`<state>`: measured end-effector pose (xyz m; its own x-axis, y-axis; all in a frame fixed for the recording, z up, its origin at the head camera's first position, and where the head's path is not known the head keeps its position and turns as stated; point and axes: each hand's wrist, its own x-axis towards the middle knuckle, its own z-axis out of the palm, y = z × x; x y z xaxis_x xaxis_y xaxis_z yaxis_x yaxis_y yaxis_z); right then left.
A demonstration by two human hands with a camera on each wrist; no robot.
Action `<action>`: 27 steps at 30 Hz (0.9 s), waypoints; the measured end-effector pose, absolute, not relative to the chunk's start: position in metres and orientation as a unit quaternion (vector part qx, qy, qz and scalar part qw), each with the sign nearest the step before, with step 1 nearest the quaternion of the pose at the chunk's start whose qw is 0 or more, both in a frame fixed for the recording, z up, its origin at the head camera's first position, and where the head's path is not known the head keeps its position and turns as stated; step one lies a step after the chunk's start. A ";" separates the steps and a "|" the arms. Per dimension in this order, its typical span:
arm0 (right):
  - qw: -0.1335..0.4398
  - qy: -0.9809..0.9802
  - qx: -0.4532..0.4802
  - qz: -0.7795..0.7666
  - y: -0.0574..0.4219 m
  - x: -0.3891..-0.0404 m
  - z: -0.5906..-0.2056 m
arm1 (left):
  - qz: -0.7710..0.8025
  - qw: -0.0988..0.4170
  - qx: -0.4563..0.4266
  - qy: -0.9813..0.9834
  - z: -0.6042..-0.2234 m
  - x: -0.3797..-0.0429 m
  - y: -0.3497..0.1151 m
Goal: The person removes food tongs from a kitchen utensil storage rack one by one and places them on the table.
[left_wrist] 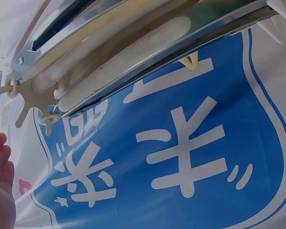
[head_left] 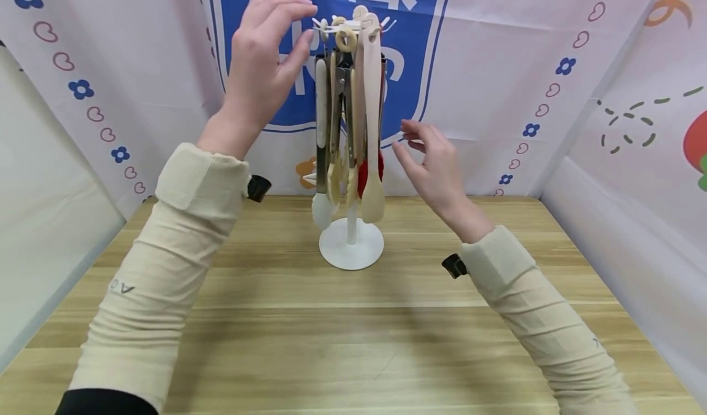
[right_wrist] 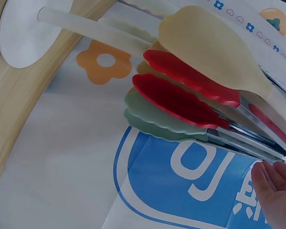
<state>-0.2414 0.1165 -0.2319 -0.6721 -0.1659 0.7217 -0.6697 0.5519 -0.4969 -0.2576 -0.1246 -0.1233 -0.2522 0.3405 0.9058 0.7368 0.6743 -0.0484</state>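
A white utensil rack [head_left: 351, 231] stands on the table, its round base down and its hooks at the top. Several kitchen tongs hang from it, among them red-tipped tongs [right_wrist: 176, 100], green-tipped tongs [right_wrist: 164, 121] and white-tipped tongs [head_left: 321, 209]. At the front hangs a cream spoon-like utensil [head_left: 372, 200]. My left hand [head_left: 265, 59] is raised at the upper left of the rack, its fingertips near the hooks [left_wrist: 35, 98] and nothing in its grasp. To the right of the tongs, my right hand [head_left: 433, 166] hovers with loosely bent fingers, holding nothing.
The wooden table [head_left: 353, 341] extends in front of the rack. Close behind it hangs a printed curtain [head_left: 475, 83] with a blue emblem. White side walls [head_left: 624, 175] border the table left and right.
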 end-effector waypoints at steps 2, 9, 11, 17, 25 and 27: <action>0.312 -0.824 0.252 0.400 0.115 -0.240 -0.230 | -0.201 0.494 -0.356 -0.768 -0.123 -0.259 -0.123; 0.322 -0.814 0.263 0.407 0.106 -0.236 -0.226 | -0.202 0.461 -0.366 -0.783 -0.124 -0.261 -0.117; 0.326 -0.810 0.271 0.406 0.103 -0.234 -0.225 | -0.204 0.447 -0.362 -0.792 -0.125 -0.261 -0.116; 0.309 -0.805 0.273 0.426 0.096 -0.233 -0.223 | -0.202 0.425 -0.360 -0.806 -0.125 -0.263 -0.113; 0.295 -0.801 0.272 0.445 0.088 -0.234 -0.223 | -0.196 0.421 -0.351 -0.814 -0.121 -0.267 -0.108; 0.292 -0.800 0.269 0.449 0.087 -0.234 -0.223 | -0.197 0.412 -0.344 -0.821 -0.121 -0.268 -0.106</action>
